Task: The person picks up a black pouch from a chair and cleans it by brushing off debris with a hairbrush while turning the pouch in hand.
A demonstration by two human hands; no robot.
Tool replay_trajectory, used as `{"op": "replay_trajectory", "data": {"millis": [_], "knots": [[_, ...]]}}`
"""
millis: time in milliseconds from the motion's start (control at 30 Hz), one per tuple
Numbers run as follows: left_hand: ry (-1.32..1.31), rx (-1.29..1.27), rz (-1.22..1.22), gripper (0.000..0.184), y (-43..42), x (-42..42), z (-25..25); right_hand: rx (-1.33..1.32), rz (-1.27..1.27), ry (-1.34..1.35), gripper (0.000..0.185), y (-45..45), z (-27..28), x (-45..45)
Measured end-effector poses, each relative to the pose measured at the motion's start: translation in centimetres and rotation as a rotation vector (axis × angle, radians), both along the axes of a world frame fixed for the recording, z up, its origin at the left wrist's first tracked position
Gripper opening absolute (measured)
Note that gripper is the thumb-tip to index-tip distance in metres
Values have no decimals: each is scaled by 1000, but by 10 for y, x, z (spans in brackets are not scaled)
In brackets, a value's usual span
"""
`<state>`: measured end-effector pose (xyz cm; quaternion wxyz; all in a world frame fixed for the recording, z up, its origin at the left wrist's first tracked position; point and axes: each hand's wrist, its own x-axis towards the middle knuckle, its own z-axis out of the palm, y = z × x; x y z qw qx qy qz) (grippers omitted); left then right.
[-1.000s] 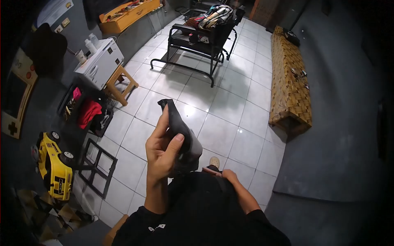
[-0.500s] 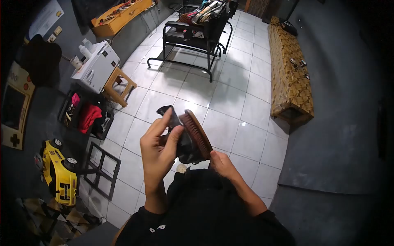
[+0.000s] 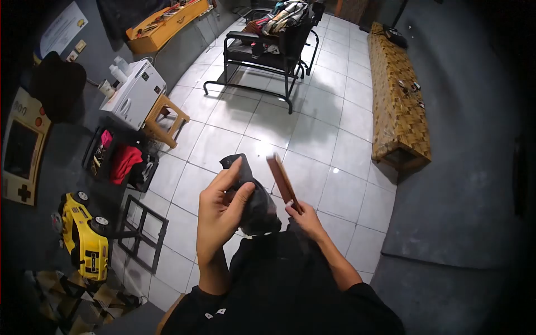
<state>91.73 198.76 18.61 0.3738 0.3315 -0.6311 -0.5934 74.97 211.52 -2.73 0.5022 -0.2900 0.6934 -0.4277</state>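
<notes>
1. Step in hand (judged): a dark item (image 3: 258, 211) is presented to a brush (image 3: 283, 181), both held up in front of the torso. No contact is seen between them; a narrow gap is visible.
2. Left hand (image 3: 219, 207): the upper part of the dark item is pinched between thumb and forefinger. Its exact kind cannot be told.
3. Right hand (image 3: 307, 222): the lower end of the brush is gripped, fingers closed; the brush is tilted, its blurred bristle side towards the item.
4. Next move (judged): for bristle contact, a leftward shift of the brush and a firm pinch on the item would be called for.
5. Surface: pale floor tiles (image 3: 268, 120) are seen beneath; neither object is set down.
6. Room: cloths (image 3: 287, 18) are piled on a black chair (image 3: 295, 43). A woven-patterned bench (image 3: 397, 97) is noted near the right wall. At left, a white cabinet (image 3: 135, 97), a wooden stool (image 3: 159, 138) and a yellow toy car (image 3: 84, 240) are observed.
</notes>
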Motion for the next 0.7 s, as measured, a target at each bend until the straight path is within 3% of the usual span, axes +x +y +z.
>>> {"op": "replay_trajectory", "data": {"millis": [33, 100, 167, 333, 433, 533, 567, 667, 700], "knots": [[-42, -10, -12, 42, 1, 2, -3, -144, -50, -252, 43, -10, 38, 7], [-75, -56, -43, 42, 1, 3, -7, -329, 44, -470, 39, -18, 81, 7], [-38, -6, -32, 44, 3, 3, -10, -491, 68, -505, 39, -30, 97, 18], [72, 160, -44, 57, -1, 5, -16, -484, 2, -246, 39, -39, 90, 19], [116, -34, -158, 64, -3, 4, -32, -437, -89, -149, 24, -37, 90, 14], [-182, -187, -133, 57, -3, 5, -31, -455, -175, -66, 17, -37, 101, 12], [-132, -134, -50, 44, -1, 2, -37, -433, -172, -42, 18, -35, 101, 8], [-171, -6, -84, 41, -5, 2, -59, -373, -187, -41, 18, -31, 111, 3], [-155, -75, -59, 40, -4, -1, -62, -354, -194, -51, 18, -30, 114, 2]]}}
